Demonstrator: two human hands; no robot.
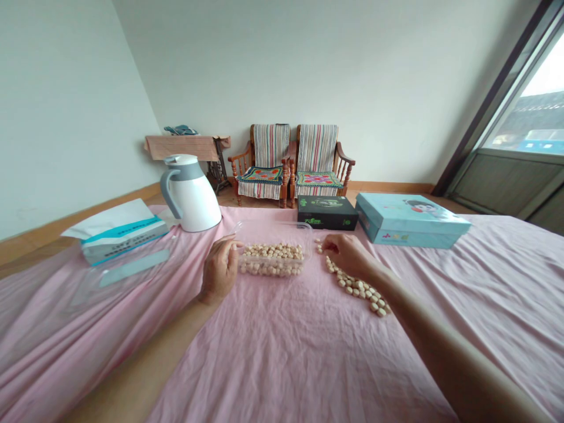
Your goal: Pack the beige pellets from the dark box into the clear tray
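A clear plastic tub (273,258) stands on the pink bedsheet (282,358), holding many pale, rounded seeds or nuts (273,261). My left hand (220,271) is curled at the tub's left side, its fingertips near the rim. Whether they pinch a seed is hidden. To the tub's right, a loose trail of the same seeds (356,289) lies on the sheet. My right hand (346,254) hangs just above the trail's upper end, fingers bent downward, and they hide whatever is beneath them.
A white-and-grey thermal jug (191,194), a tissue-like packet (117,232), a clear plastic sheet (126,267), a black box (327,212) and a pale blue box (409,220) stand on the bed. Beyond it are wooden armchairs (291,164), a side table (187,148) and a window (524,129).
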